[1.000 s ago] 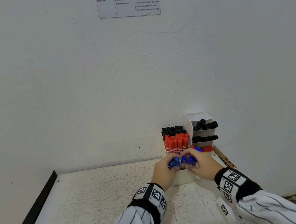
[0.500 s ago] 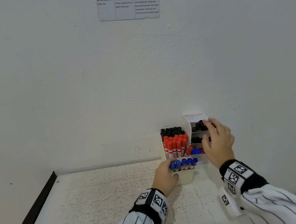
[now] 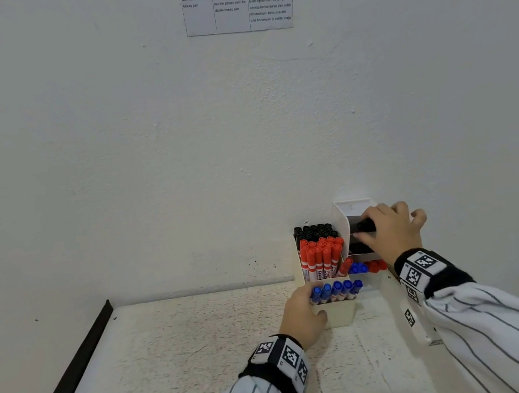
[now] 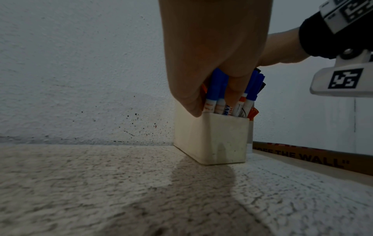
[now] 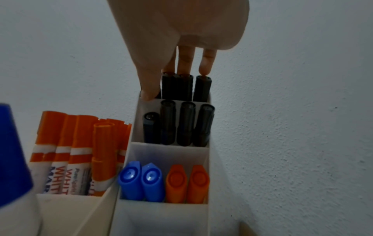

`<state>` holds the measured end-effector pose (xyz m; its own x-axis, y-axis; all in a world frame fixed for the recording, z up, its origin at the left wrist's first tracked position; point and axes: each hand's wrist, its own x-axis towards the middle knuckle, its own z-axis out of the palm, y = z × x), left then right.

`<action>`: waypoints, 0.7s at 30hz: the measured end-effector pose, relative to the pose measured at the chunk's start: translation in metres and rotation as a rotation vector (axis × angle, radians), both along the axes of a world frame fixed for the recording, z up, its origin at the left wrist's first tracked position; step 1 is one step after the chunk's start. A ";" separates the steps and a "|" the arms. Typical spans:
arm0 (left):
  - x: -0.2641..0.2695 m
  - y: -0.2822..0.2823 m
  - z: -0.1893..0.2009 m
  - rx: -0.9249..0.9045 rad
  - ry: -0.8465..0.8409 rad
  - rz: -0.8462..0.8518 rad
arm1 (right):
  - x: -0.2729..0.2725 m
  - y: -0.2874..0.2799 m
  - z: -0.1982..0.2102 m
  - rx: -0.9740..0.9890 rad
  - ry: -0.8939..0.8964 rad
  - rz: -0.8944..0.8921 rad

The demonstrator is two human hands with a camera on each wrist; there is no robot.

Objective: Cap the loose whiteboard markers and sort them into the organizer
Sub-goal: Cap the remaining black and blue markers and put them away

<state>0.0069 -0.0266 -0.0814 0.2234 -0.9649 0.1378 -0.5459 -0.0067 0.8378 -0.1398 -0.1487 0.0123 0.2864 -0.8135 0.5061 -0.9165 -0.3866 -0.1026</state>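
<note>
A cream box [image 3: 340, 315] [image 4: 220, 140] stands against the wall with blue markers [image 3: 336, 289] [image 4: 217, 86] in front, red markers [image 3: 320, 254] [image 5: 80, 143] behind them and black ones [image 3: 314, 232] at the back. My left hand [image 3: 303, 317] [image 4: 214, 99] holds the leftmost blue markers, thumb at the box's corner. To the right stands a white tiered organizer [image 3: 343, 217] [image 5: 161, 207]. My right hand [image 3: 388, 231] [image 5: 177, 79] rests straight fingertips on the cap ends of the black markers [image 5: 181, 86] in its top tier, thumb on the rim.
The middle tier holds more black markers [image 5: 185, 124]; the bottom tier holds blue caps [image 5: 141, 180] and orange caps [image 5: 187, 182]. The speckled table [image 3: 191, 358] has a black strip [image 3: 73, 358] along its left edge. A printed cardboard strip [image 4: 302, 156] lies at the right.
My right hand has left the blue markers and risen to the organizer's top tier, settling on the black markers. My left hand has stayed at the blue markers.
</note>
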 end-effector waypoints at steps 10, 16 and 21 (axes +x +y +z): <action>-0.002 -0.003 -0.003 -0.026 0.041 0.016 | -0.003 0.007 0.000 -0.002 0.063 0.019; -0.003 0.001 -0.002 -0.146 0.196 0.100 | -0.006 0.029 -0.020 0.019 -0.435 0.442; -0.003 0.004 -0.002 -0.255 0.239 0.121 | -0.008 0.051 -0.054 0.253 -0.385 0.601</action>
